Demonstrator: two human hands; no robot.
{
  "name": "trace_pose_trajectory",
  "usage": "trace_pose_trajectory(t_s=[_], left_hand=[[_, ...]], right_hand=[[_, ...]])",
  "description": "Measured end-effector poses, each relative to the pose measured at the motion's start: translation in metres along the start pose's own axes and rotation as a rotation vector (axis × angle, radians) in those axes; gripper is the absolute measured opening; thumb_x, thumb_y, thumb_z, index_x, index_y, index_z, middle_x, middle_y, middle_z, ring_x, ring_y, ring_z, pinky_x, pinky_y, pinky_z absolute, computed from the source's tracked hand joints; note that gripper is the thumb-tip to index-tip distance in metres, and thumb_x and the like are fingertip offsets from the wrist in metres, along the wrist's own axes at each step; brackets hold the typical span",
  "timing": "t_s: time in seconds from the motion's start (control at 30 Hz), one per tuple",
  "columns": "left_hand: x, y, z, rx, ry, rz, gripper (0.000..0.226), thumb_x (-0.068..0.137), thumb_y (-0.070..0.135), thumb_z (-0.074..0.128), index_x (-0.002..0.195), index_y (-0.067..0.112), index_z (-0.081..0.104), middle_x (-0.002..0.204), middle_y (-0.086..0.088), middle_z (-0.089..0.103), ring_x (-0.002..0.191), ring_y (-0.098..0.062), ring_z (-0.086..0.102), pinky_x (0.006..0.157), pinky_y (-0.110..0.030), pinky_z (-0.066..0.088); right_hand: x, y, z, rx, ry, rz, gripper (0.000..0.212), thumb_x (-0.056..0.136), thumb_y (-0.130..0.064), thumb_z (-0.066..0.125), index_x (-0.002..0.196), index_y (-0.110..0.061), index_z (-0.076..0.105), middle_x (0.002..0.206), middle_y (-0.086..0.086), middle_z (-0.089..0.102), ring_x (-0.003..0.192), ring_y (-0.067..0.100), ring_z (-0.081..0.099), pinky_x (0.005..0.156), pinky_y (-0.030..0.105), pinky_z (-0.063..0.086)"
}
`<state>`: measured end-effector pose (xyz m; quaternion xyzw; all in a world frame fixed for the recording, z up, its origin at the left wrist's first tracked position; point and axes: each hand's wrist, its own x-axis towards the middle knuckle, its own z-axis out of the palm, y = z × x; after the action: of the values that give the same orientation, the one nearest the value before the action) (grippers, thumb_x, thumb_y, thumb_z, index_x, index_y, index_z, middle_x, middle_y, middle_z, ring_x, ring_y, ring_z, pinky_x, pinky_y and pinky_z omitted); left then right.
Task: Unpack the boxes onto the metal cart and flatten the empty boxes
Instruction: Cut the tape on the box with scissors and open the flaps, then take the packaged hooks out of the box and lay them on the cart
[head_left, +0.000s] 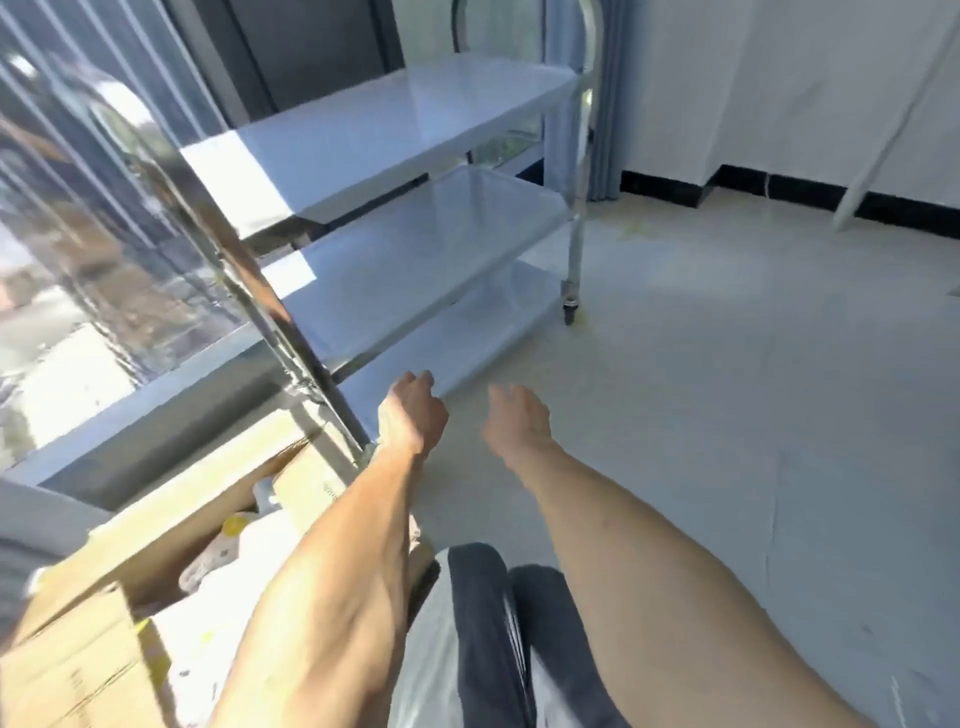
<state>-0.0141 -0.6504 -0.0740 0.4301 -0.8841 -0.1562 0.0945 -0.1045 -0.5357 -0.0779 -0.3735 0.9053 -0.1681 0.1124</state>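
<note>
Standing ahead and to the left, the cart (415, 156) has three bare shelves, stacked and running away from the person toward the far wall; no goods show on any of them. Two boxes are visible at lower left, behind and left of both hands: an open box (171, 514) with pale packets showing inside, and a nearer box (78, 670) whose state cannot be told. The left hand (413, 415) hangs by the near corner of the lowest shelf, fingers loosely curled, holding nothing. The right hand (517, 423) hangs just beside it over the floor (727, 415), fingers relaxed and empty. The left hand looks the nearer to the boxes, so the next reach likely goes back and leftward.
</note>
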Motion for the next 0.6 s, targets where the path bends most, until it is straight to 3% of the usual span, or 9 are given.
trace_pose_trajectory(t_s=[0.17,0.27,0.37,0.47,0.53,0.6], left_hand=[[-0.021,-0.122,-0.009,0.040,0.077,-0.393,0.021,0.082,0.015,0.054,0.100,0.014,0.064,0.102,-0.015,0.067,0.096,-0.035,0.066,0.079,-0.040,0.051],[-0.047,-0.190,-0.008,0.172,-0.185,-0.622,0.027,0.085,0.019,0.056,0.109,0.009,0.065,0.116,-0.016,0.066,0.108,-0.034,0.064,0.083,-0.038,0.051],[-0.071,-0.228,-0.011,0.204,-0.370,-0.756,0.028,0.089,0.021,0.058,0.113,0.009,0.066,0.117,-0.014,0.067,0.110,-0.031,0.063,0.082,-0.033,0.050],[-0.094,-0.239,-0.011,0.237,-0.294,-0.757,0.020,0.086,0.020,0.058,0.101,0.014,0.068,0.107,-0.011,0.068,0.103,-0.032,0.064,0.077,-0.032,0.048],[-0.108,-0.240,-0.011,0.300,-0.198,-0.751,0.016,0.083,0.019,0.058,0.096,0.015,0.067,0.105,-0.010,0.068,0.103,-0.032,0.063,0.077,-0.034,0.048],[-0.117,-0.242,-0.009,0.314,-0.094,-0.764,0.031,0.087,0.016,0.056,0.117,0.016,0.063,0.126,-0.013,0.060,0.115,-0.031,0.056,0.086,-0.038,0.046]], right_hand=[[0.027,-0.101,0.064,0.070,-0.138,-0.324,0.019,0.088,-0.008,0.053,0.105,-0.009,0.061,0.106,0.014,0.065,0.102,0.035,0.063,0.081,0.036,0.050],[0.018,-0.134,0.106,0.089,-0.301,-0.437,0.026,0.094,-0.016,0.050,0.118,-0.012,0.059,0.114,0.017,0.064,0.110,0.036,0.062,0.088,0.037,0.049],[0.008,-0.154,0.145,-0.068,-0.510,-0.718,0.039,0.096,-0.032,0.051,0.133,-0.020,0.051,0.132,0.013,0.054,0.130,0.032,0.047,0.089,0.029,0.041],[-0.009,-0.181,0.161,-0.127,-0.562,-0.940,0.025,0.085,-0.017,0.065,0.110,-0.013,0.063,0.116,0.008,0.062,0.120,0.032,0.047,0.098,0.040,0.038],[-0.027,-0.190,0.173,-0.239,-0.584,-1.094,0.027,0.085,-0.019,0.066,0.111,-0.015,0.064,0.117,0.006,0.063,0.123,0.029,0.046,0.103,0.042,0.037],[-0.042,-0.194,0.175,-0.409,-0.588,-1.177,0.032,0.089,-0.026,0.061,0.120,-0.016,0.062,0.123,0.006,0.061,0.125,0.027,0.047,0.108,0.040,0.030]])
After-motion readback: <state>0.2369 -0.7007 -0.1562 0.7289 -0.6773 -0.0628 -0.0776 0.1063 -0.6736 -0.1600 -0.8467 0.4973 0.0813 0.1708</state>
